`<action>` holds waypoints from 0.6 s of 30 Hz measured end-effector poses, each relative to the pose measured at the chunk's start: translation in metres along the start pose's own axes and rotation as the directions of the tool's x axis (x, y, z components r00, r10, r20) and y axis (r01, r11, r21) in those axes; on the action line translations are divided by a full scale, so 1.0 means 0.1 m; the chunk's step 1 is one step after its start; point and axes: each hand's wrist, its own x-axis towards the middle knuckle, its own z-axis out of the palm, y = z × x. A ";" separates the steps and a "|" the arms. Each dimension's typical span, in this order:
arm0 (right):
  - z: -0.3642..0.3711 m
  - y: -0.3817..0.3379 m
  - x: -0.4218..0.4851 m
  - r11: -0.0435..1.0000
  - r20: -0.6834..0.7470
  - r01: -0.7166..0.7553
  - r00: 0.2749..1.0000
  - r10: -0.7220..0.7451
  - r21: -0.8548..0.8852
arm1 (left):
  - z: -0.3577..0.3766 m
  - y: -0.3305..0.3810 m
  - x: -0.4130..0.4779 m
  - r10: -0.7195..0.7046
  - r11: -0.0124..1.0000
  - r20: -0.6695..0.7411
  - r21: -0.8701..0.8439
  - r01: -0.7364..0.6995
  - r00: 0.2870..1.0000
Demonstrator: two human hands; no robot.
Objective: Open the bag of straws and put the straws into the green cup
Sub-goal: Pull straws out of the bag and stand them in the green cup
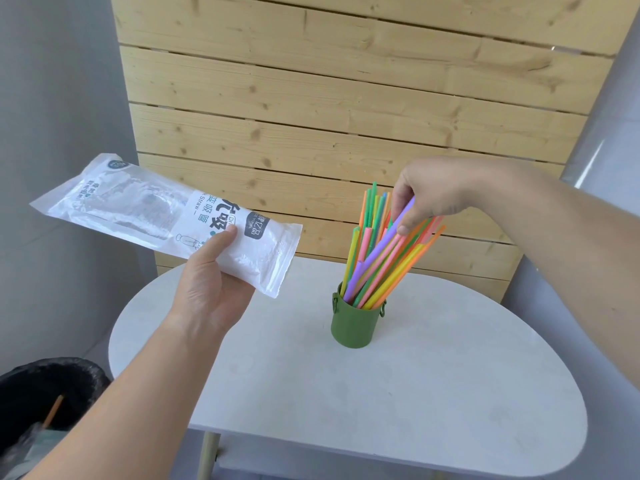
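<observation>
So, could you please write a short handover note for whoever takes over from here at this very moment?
Left hand holds the bag above the left edge of the table; it looks empty.
Right hand grips the tops of the straws, which stand fanned in the green cup on the table.
Done: bag seemingly emptied, straws in the cup.
Left: let go of the straws; probably drop the bag in the black bin.

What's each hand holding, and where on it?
Left hand grips the bag near its lower end. Right hand holds the straws by their upper ends.
</observation>
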 end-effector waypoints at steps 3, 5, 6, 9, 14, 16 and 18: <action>-0.01 0.01 0.04 1.000 -0.011 0.007 1.000 -0.007 -0.006 | -0.02 0.01 0.03 0.002 1.000 -0.012 -0.003 -0.002 1.000; -0.03 0.03 0.03 1.000 -0.032 0.006 0.999 -0.006 -0.004 | -0.03 0.02 0.03 0.002 1.000 -0.014 -0.007 -0.002 1.000; -0.04 0.04 0.02 1.000 -0.036 0.008 0.999 -0.008 0.001 | -0.04 0.01 0.04 0.002 1.000 -0.016 -0.009 -0.002 1.000; -0.05 0.05 0.01 1.000 -0.022 0.020 1.000 -0.020 0.011 | -0.05 0.01 0.04 0.009 1.000 -0.035 -0.012 -0.010 0.999; 0.05 0.01 0.12 0.999 -0.054 0.045 0.997 -0.045 -0.007 | -0.04 -0.03 0.04 -0.011 1.000 -0.012 0.004 0.012 1.000; 0.07 -0.01 0.17 0.998 -0.071 0.061 0.996 -0.063 -0.021 | -0.05 -0.03 0.04 -0.010 1.000 -0.001 0.008 0.010 1.000; 0.06 -0.01 0.22 0.997 -0.071 0.072 0.995 -0.073 -0.013 | -0.06 -0.02 0.05 -0.005 1.000 -0.001 0.008 0.005 1.000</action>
